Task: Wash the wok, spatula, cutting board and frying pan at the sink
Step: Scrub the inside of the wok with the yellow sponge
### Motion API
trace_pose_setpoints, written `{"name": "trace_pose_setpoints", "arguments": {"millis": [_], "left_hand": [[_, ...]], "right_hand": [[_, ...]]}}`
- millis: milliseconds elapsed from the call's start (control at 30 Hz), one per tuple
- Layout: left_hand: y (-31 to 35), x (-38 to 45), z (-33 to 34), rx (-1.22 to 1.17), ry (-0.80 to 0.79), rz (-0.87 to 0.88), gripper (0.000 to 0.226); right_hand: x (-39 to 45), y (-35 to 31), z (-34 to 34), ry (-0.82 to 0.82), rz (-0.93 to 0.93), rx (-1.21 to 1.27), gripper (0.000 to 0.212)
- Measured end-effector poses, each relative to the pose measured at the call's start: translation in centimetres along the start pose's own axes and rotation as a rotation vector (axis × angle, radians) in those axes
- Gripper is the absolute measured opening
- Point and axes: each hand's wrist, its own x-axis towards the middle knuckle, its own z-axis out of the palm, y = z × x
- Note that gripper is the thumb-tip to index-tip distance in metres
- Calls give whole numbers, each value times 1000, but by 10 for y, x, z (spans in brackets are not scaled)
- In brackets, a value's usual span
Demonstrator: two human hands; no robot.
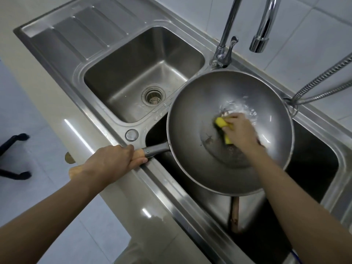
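Note:
A large grey wok (192, 115) hangs tilted over the right sink basin (314, 161). My left hand (114, 161) grips the wok's wooden handle at the basin's front rim. Inside the wok my right hand (241, 130) holds a yellow sponge (222, 122) against the bottom, beside white foam and some brown residue. Below the wok, a brown wooden handle (235, 216) lies in the basin; what it belongs to is hidden. No cutting board or frying pan is plainly visible.
The left basin (122, 73) has a drain strainer (153, 96) and a ribbed drainboard (76, 27) beyond it. A chrome faucet (224, 40) with its spout (260, 40) stands behind the wok. A metal spray hose (323, 79) runs at the right. The counter edge (80, 138) lies to the left.

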Motion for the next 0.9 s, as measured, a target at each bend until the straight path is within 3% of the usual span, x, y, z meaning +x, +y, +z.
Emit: {"name": "trace_pose_setpoints", "arguments": {"millis": [200, 400, 533, 633, 733, 900], "left_hand": [[0, 0, -1, -48, 35, 0, 58], [-2, 2, 0, -73, 50, 5, 60], [-1, 0, 2, -42, 50, 7, 53], [-1, 2, 0, -21, 34, 9, 51], [0, 3, 1, -6, 42, 18, 51], [-2, 2, 2, 24, 68, 27, 66]], "right_hand": [[-44, -73, 33, -212, -157, 246, 42], [-71, -1, 20, -315, -294, -28, 39], [-39, 46, -25, -92, -202, -399, 32], [-2, 44, -49, 116, -154, -510, 30], [29, 15, -37, 201, -143, -395, 34], [36, -67, 17, 221, -80, 268, 30]]}}
